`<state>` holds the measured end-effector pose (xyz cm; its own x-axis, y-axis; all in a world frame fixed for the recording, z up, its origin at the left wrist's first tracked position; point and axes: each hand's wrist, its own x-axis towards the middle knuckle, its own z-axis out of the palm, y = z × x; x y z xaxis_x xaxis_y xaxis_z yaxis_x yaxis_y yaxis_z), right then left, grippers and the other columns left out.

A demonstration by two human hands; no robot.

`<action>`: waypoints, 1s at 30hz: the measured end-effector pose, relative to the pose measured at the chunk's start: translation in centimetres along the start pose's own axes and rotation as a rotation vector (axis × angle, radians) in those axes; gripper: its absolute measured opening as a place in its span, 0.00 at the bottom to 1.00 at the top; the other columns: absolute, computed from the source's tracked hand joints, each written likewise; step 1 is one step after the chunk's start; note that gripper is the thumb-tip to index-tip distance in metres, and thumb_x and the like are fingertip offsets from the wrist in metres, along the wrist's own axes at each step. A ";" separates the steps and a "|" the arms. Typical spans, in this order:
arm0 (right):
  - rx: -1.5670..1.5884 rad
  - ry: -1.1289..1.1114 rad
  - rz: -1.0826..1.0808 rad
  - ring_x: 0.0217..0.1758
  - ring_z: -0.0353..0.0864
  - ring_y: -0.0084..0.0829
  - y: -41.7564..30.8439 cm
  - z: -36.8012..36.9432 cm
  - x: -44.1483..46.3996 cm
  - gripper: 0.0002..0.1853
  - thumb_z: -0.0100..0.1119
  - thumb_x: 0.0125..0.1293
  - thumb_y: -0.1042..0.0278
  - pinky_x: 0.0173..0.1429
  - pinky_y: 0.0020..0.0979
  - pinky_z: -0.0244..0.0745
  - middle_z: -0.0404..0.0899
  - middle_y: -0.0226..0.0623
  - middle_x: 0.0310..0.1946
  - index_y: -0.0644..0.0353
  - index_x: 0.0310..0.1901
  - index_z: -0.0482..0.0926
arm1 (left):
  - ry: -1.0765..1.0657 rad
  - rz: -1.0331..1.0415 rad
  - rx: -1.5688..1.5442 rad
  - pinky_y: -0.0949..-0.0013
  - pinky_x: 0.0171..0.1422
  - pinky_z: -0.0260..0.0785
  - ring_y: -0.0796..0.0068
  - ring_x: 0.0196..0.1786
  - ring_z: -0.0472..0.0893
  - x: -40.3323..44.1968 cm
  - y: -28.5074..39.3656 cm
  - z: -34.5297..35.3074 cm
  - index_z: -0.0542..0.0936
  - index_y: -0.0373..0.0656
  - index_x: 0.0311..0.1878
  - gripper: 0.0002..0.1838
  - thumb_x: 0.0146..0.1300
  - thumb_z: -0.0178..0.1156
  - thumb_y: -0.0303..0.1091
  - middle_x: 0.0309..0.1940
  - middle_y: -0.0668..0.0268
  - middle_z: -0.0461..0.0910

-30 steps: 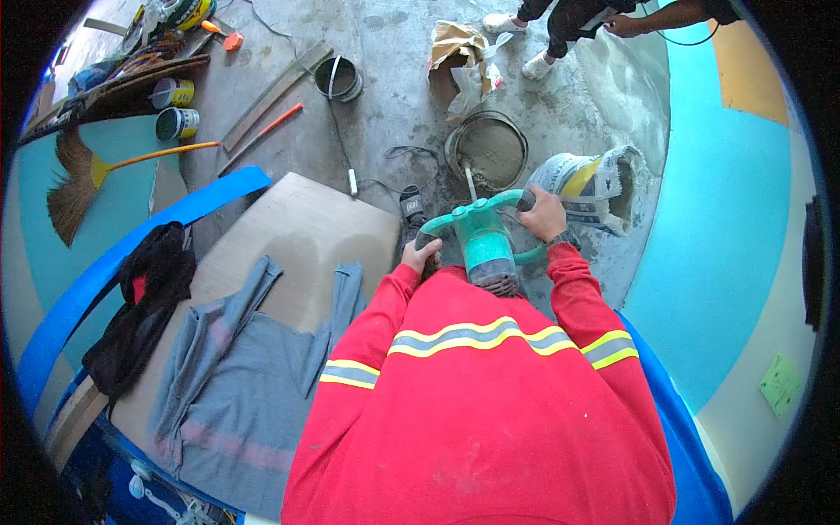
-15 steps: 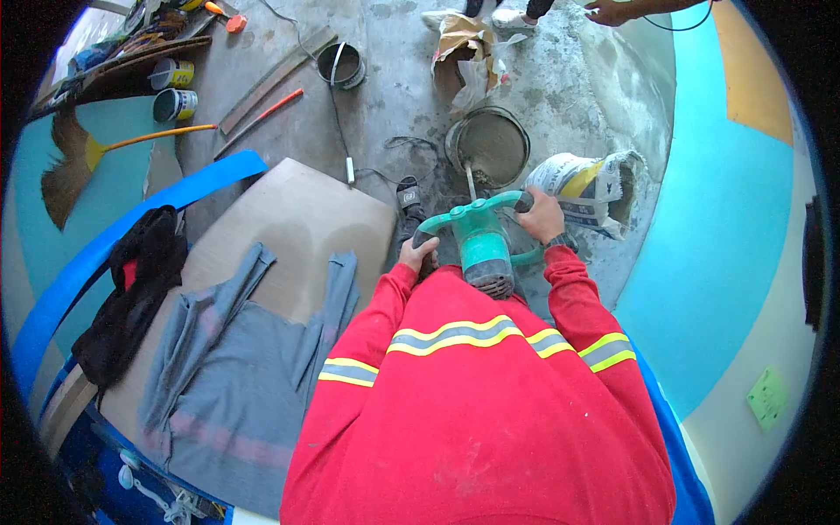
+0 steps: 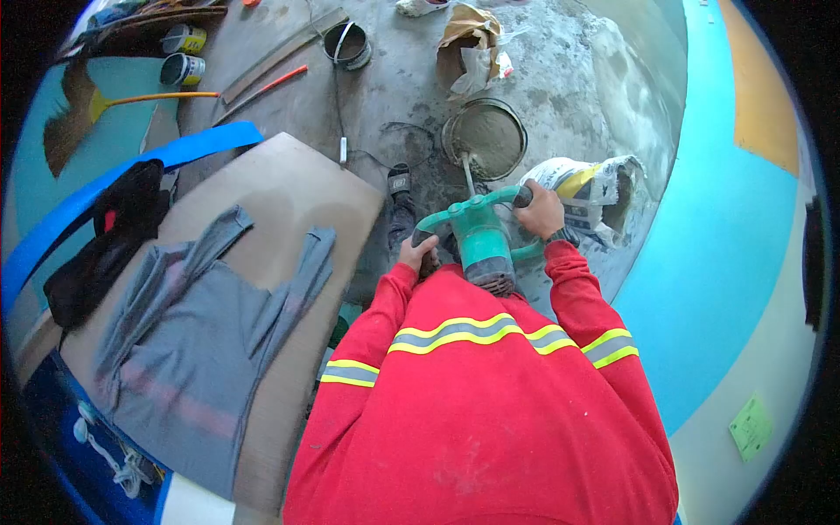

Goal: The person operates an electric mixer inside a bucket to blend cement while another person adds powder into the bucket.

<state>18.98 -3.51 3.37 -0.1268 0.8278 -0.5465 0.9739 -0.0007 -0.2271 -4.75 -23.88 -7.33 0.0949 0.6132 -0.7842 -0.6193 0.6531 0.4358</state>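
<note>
Compared with a moment ago, the head view has shifted: the grey shirt [image 3: 188, 328] on the board [image 3: 284, 179] sits further left, and the bystander is down to a shoe [image 3: 420, 7] cut off by the top edge. Legs and arm are gone from frame. The green mixer [image 3: 483, 241] hardly moved in the picture.

Head view, the only one I get: the right hand [image 3: 542, 213] is wrapped around the black grip on its side, and the left hand [image 3: 418, 254] is closed on the opposite grip. Some of the left fingers are tucked where I can't make them out, and that lower area is just dark to me. Motor end is right up against the red top [image 3: 490, 394], which hides whatever's behind it. The rod [image 3: 470, 178] goes down into the grey mix [image 3: 494, 140] in the bucket [image 3: 525, 144], so its lower end is buried, no clue what it looks like.

As for direction, the mixer's long axis runs from the chest out ahead, leaning slightly left, rod end away from the wearer. The white sack [image 3: 573, 179] lies just right of the bucket, partly behind the right hand, its mouth facing right, inside too dim to read.
</note>
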 end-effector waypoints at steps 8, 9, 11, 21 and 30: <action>-0.036 0.003 -0.117 0.40 0.82 0.53 -1.3 -1.7 0.2 0.23 0.65 0.47 0.54 0.45 0.49 0.77 0.82 0.50 0.33 0.51 0.46 0.78 | 0.020 0.032 -0.123 0.66 0.28 0.72 0.70 0.21 0.77 -1.4 -0.9 1.1 0.74 0.42 0.37 0.18 0.55 0.69 0.45 0.20 0.64 0.76; -0.038 0.012 -0.126 0.40 0.82 0.53 -1.7 -1.8 0.1 0.23 0.64 0.46 0.55 0.45 0.49 0.77 0.83 0.50 0.33 0.51 0.46 0.79 | 0.026 0.034 -0.120 0.66 0.28 0.72 0.70 0.21 0.77 -1.5 -1.0 0.8 0.74 0.41 0.37 0.18 0.55 0.69 0.45 0.20 0.64 0.76; -0.045 0.024 -0.142 0.39 0.82 0.52 -2.1 -2.1 0.0 0.22 0.64 0.46 0.55 0.44 0.48 0.77 0.83 0.50 0.32 0.51 0.45 0.79 | 0.041 0.033 -0.117 0.66 0.28 0.72 0.70 0.21 0.78 -1.7 -1.2 0.7 0.74 0.41 0.36 0.19 0.55 0.69 0.46 0.20 0.64 0.76; -0.078 0.019 -0.164 0.36 0.82 0.53 -3.9 -2.2 -1.6 0.19 0.63 0.46 0.59 0.41 0.50 0.77 0.82 0.50 0.29 0.51 0.43 0.78 | 0.032 0.081 -0.103 0.67 0.27 0.70 0.71 0.21 0.77 -3.7 -2.2 0.1 0.77 0.41 0.34 0.19 0.54 0.68 0.49 0.20 0.66 0.76; -0.089 0.018 -0.207 0.38 0.82 0.53 -3.8 -1.7 -2.9 0.20 0.63 0.45 0.59 0.43 0.50 0.76 0.82 0.51 0.30 0.53 0.43 0.79 | 0.069 0.075 -0.139 0.68 0.25 0.68 0.72 0.21 0.77 -4.1 -5.3 -0.4 0.77 0.41 0.33 0.21 0.52 0.69 0.50 0.20 0.66 0.76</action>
<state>15.93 -4.98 7.22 -0.3234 0.8148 -0.4812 0.9402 0.2190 -0.2609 -2.13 -29.99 -6.61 -0.0064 0.6229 -0.7823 -0.7251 0.5358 0.4325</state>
